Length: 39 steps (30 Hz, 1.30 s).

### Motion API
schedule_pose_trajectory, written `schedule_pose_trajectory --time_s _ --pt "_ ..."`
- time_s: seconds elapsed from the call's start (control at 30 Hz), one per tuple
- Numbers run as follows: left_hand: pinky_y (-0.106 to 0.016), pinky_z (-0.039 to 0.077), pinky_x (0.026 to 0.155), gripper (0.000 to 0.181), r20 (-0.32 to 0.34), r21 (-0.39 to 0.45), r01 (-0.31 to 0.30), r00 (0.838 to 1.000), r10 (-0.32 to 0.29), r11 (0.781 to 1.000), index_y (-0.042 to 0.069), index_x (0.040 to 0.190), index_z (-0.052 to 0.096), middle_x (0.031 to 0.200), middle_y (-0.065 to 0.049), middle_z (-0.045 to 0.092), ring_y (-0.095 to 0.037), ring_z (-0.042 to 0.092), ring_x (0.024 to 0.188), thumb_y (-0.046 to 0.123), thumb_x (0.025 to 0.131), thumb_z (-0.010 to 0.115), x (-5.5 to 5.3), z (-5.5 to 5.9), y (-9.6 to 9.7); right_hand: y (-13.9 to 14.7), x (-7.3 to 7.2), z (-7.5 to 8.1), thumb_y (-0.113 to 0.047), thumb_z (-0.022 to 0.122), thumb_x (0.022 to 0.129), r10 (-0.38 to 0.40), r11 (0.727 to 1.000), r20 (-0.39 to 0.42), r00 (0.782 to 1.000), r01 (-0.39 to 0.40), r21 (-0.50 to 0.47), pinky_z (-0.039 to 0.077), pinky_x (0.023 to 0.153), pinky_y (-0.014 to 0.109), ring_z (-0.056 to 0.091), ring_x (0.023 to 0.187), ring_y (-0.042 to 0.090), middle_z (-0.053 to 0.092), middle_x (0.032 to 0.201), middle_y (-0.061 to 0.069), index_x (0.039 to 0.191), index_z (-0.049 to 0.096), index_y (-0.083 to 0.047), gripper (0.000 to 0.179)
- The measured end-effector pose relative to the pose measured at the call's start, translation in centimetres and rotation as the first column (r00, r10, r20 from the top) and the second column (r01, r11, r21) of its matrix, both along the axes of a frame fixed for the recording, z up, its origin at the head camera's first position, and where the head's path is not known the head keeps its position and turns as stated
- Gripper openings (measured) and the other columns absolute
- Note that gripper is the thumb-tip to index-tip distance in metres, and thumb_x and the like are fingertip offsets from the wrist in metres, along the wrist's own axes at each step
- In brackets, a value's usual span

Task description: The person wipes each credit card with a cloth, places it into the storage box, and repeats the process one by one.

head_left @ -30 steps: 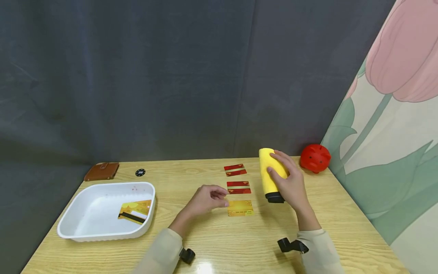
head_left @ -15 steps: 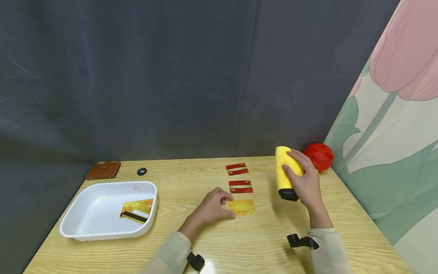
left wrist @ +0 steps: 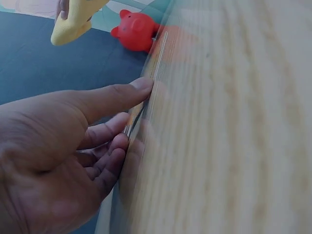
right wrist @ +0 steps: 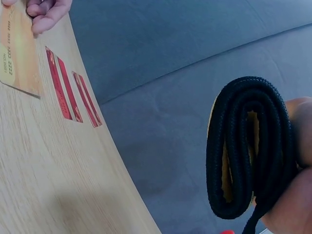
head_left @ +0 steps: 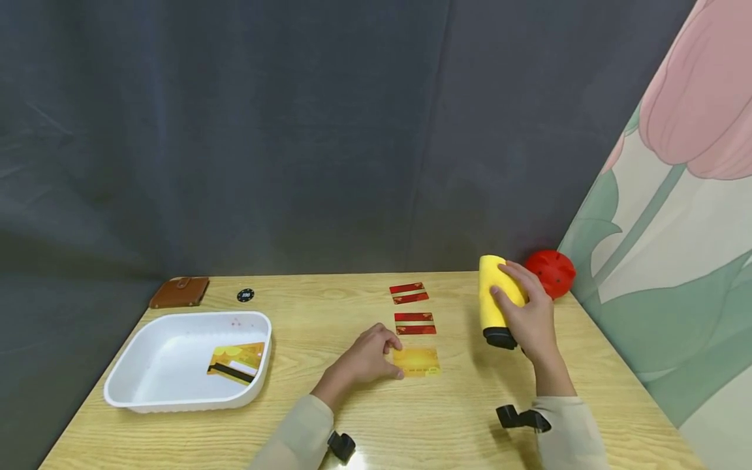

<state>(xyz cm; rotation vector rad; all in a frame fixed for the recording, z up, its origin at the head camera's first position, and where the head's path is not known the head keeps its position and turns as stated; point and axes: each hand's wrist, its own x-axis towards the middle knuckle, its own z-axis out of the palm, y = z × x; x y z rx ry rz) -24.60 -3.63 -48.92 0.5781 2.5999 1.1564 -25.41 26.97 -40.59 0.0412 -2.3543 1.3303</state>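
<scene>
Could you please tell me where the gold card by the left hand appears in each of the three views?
Head: the gold card lies at centre, nearest of the row, at the left hand.
Left wrist: seen edge-on as a thin line under the fingertips.
Right wrist: top left corner.
Shared landmark: the red cards beyond it, in head and right wrist views.

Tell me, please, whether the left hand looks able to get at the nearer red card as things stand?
Probably yes. The left hand rests at the gold card's edge and holds nothing. The nearer red card lies flat just beyond, with bare table between. The right hand, gripping the yellow roll, stays off to the side.
</scene>
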Motion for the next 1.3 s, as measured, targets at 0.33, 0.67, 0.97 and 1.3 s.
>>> schedule_pose_trajectory --time_s 0.33,0.67,0.97,1.3 --pt "-0.022 0.048 0.072 0.034 -0.007 0.153 0.035 0.999 -0.035 0.988 0.02 0.115 0.058 0.082 0.003 0.055 -0.008 0.049 0.072 0.002 0.091 0.075 -0.9 -0.1 -1.5 0.2 -0.1 0.1 -0.023 0.069 0.099 -0.024 1.0 0.028 0.999 0.024 0.013 0.044 0.086 0.009 0.045 0.123 0.008 0.051 0.156 0.004 0.146 0.06 -0.019 0.048" --pt "-0.025 0.055 0.072 0.027 -0.061 0.295 -0.022 0.997 0.041 0.955 0.027 0.12 0.063 0.098 0.001 0.071 -0.017 0.067 0.084 0.007 0.101 0.065 -0.4 2.2 -4.2 0.5 0.0 0.3 -0.024 0.069 0.099 -0.027 1.0 0.017 0.999 0.027 0.004 0.044 0.085 0.009 0.045 0.122 0.007 0.051 0.156 0.005 0.146 0.061 -0.02 0.047" --pt "-0.049 0.062 0.081 0.016 -0.085 0.382 -0.129 0.981 0.174 0.915 0.02 0.11 0.07 0.099 -0.006 0.073 -0.027 0.072 0.09 0.009 0.099 0.07 0.6 5.1 -6.4 0.3 0.1 0.4 -0.023 0.069 0.099 -0.021 1.0 0.022 1.0 0.021 -0.003 0.045 0.084 0.01 0.045 0.12 0.007 0.051 0.156 0.005 0.146 0.06 -0.02 0.048" --pt "-0.023 0.061 0.084 0.029 -0.087 0.369 -0.228 0.957 0.277 0.901 0.021 0.121 0.072 0.11 -0.001 0.074 -0.016 0.069 0.103 0.007 0.096 0.073 1.1 5.9 -8.2 -1.3 0.3 0.4 -0.017 0.071 0.098 0.058 0.998 -0.032 0.998 -0.058 -0.013 0.045 0.084 0.008 0.046 0.119 0.0 0.052 0.155 0.005 0.142 0.063 -0.017 0.045"
